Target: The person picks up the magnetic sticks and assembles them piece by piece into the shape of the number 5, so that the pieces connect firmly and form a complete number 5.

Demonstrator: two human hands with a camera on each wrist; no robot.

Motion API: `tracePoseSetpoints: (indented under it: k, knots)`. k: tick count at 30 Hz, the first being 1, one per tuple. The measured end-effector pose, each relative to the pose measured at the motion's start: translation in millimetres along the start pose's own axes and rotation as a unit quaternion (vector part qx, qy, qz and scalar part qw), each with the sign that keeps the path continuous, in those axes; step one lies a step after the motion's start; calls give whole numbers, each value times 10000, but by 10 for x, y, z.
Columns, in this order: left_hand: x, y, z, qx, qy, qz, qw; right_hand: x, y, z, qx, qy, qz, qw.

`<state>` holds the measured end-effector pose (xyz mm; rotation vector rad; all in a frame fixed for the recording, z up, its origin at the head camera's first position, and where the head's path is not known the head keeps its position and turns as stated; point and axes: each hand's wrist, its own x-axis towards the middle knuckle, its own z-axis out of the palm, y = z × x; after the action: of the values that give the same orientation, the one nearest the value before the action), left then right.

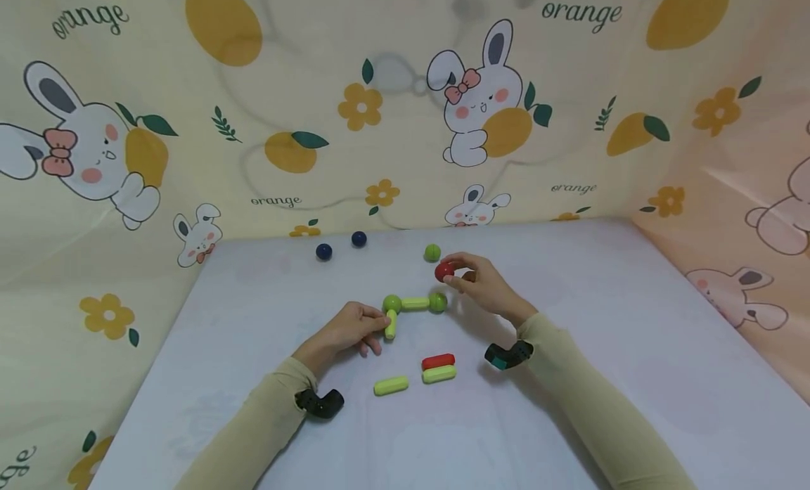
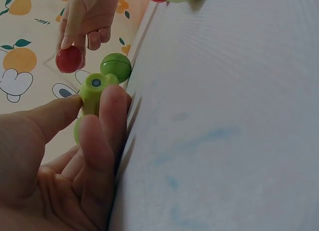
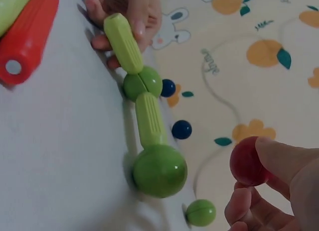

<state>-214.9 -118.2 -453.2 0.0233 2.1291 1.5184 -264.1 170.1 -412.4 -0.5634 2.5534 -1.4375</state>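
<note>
My left hand pinches the near yellow-green rod of a joined piece. That rod meets a green ball, from which a second yellow-green rod runs right to another green ball. In the left wrist view, a dark round spot shows in the rod's end. Between thumb and fingers, my right hand holds a red ball raised above and behind the right-hand green ball. The right wrist view shows the red ball apart from the joined piece.
A loose green ball lies behind the red one. Two dark blue balls, one left and one right, sit near the back edge. Nearer me lie a red rod, a yellow-green rod against it, and another yellow-green rod.
</note>
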Motion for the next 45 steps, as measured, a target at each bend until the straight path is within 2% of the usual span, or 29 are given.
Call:
tracePoseSetpoints:
  k: [8, 13, 25, 35, 45]
  knots:
    - [-8, 18, 5, 29, 58, -3, 10000, -47, -119, 102, -256, -254, -281, 9990]
    - [-17, 28, 27, 93, 11, -43, 9999, -73, -106, 173, -412, -385, -412, 9976]
    - [1, 47, 41, 146, 4, -17, 9999, -143, -182, 336, -334, -698, -767, 9940]
    - [-5, 25, 15, 103, -52, 45, 9999, -232, -336, 513, -436, -978, -752, 9914]
    - [-29, 15, -20, 53, -125, 146, 9998, -287, -391, 681, -421, -1406, -833, 9856]
